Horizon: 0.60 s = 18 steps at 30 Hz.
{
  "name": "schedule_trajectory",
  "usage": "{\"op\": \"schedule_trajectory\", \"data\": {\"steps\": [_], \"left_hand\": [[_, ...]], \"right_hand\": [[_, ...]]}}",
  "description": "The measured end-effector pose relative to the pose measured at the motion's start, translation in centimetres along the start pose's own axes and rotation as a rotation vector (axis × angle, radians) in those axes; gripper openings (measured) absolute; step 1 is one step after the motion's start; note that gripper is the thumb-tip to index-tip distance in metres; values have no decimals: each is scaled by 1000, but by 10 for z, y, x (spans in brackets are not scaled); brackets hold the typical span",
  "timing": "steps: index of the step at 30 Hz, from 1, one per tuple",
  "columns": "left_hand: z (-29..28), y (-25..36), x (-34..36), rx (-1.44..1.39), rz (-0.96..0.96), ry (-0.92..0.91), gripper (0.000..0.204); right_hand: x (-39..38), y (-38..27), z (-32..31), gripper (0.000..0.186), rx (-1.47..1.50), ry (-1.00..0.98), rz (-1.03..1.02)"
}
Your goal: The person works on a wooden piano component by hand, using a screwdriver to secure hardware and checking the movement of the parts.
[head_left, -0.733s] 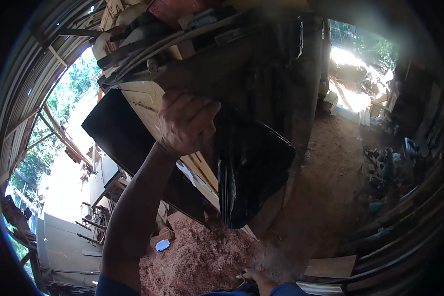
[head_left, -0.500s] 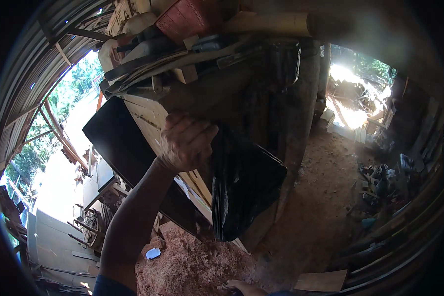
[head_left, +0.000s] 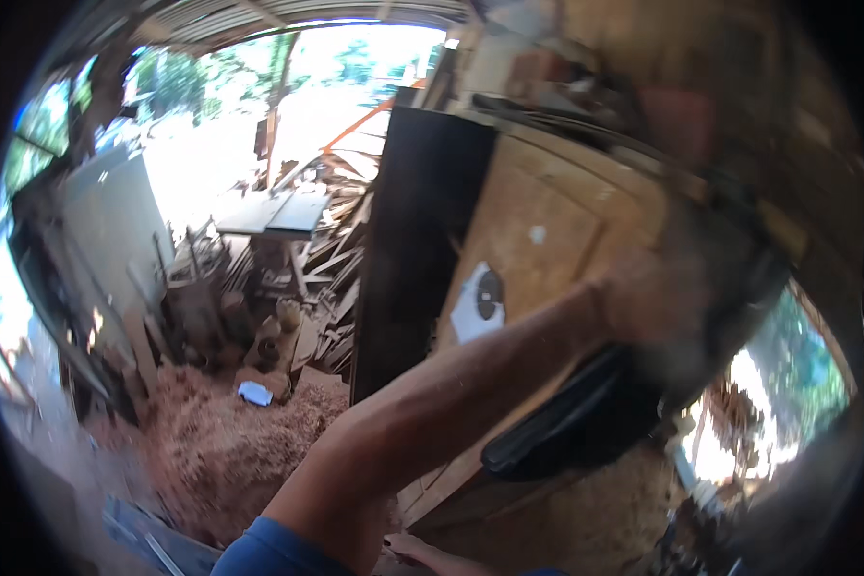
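Observation:
My left forearm crosses the middle to my left hand [head_left: 658, 293], blurred by motion, against the dark upper end of a black plastic-covered piece [head_left: 576, 413] beside a large wooden cabinet-like panel [head_left: 538, 221]. Its fingers are smeared. A white paper with a dark round shape [head_left: 470, 312] is on the panel, with a tall black board [head_left: 403, 240] to its left. My right hand [head_left: 405, 545] is low at the bottom edge, partly behind my left arm, its fingers curled; what it holds, if anything, I cannot make out.
Reddish sawdust [head_left: 230, 442] is heaped at lower left with a small pale blue object [head_left: 255, 394] on it. Scrap wood [head_left: 336, 269], a pale-topped table [head_left: 259, 211] and leaning sheets [head_left: 115, 240] stand beyond. A brown floor [head_left: 557, 533] shows at lower right.
The view has swung left, showing more of the open side and scrap wood. The panel and my left hand now sit farther right in the picture, and the hand is blurred.

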State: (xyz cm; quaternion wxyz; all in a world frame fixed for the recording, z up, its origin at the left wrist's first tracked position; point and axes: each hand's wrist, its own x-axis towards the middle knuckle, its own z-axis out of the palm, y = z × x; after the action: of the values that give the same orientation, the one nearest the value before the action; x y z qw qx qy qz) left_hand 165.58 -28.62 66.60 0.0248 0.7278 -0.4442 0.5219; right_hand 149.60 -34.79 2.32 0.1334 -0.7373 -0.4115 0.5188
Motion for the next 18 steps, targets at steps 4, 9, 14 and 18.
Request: {"op": "schedule_trajectory", "data": {"steps": [4,9,14,18], "left_hand": [[-35,158,-265,45,-382,224,46],[-14,482,-644,233,-1732,16,53],[-54,667,-579,414,-2041,-57,41],[-29,741,-599,723,-2034,300,31]], "right_hand": [[12,128,90,56,286,-180,72],[25,361,151,41,-249,301,-33],[-105,381,217,53,52,-8,230],[-130,401,213,58,-48,-5,297]]}}
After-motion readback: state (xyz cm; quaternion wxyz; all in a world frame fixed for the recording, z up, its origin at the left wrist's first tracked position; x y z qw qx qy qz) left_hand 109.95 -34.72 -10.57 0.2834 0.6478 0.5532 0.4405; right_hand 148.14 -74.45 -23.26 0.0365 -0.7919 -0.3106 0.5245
